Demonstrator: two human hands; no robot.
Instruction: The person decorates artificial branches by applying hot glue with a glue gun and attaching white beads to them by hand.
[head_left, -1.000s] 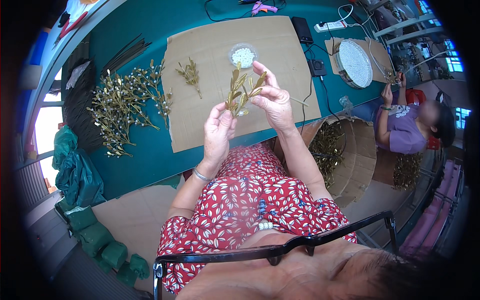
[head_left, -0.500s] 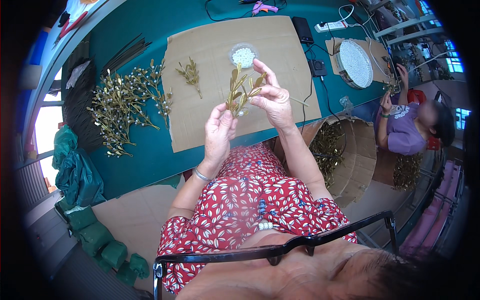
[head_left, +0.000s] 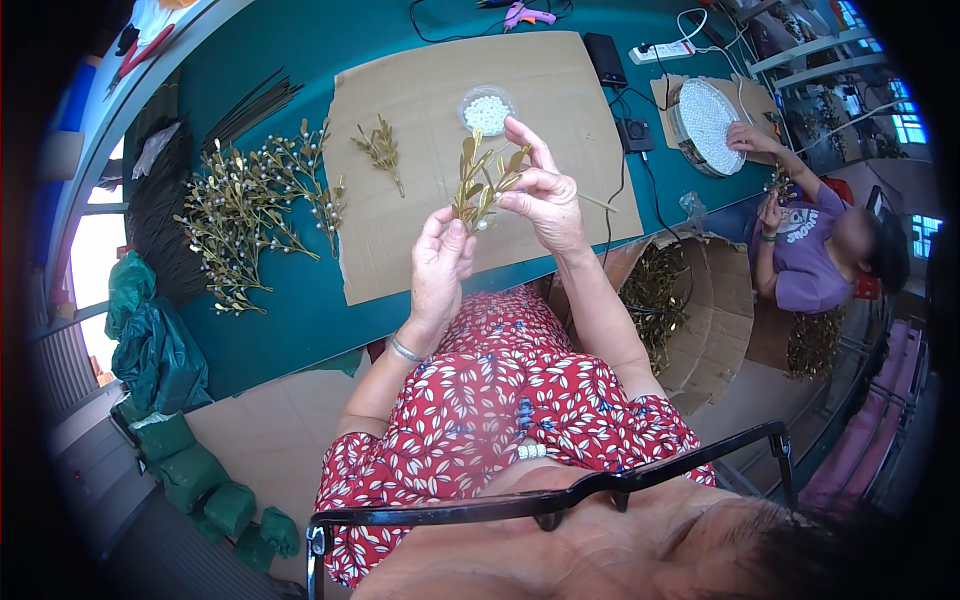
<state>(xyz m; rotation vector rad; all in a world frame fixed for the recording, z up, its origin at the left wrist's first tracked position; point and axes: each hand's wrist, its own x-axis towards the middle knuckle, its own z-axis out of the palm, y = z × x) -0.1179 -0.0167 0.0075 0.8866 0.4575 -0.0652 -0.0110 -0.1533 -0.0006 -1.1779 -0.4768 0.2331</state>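
A golden-green artificial leaf sprig (head_left: 470,180) is held up over a cardboard sheet, between my two hands. My left hand (head_left: 438,258) pinches its lower left part, near a white bead (head_left: 482,225). With thumb and fingers, my right hand (head_left: 548,200) grips the sprig's right side; the fingertips partly hide the leaves there. Beyond my hands stands a clear round dish of white beads (head_left: 487,110). Another leaf sprig (head_left: 380,152) lies on the cardboard sheet (head_left: 400,250) to the left.
Beaded sprigs (head_left: 240,210) are heaped at the left, near dark thin stems (head_left: 255,105). A pink glue gun (head_left: 528,15) and power strip (head_left: 660,52) sit at the back. Rightward, a co-worker (head_left: 810,240) reaches to a tray of white beads (head_left: 710,127). A carton (head_left: 715,330) holds foliage.
My hands and the sprig have hardly moved. The co-worker's far hand has come over to the large tray of white beads.
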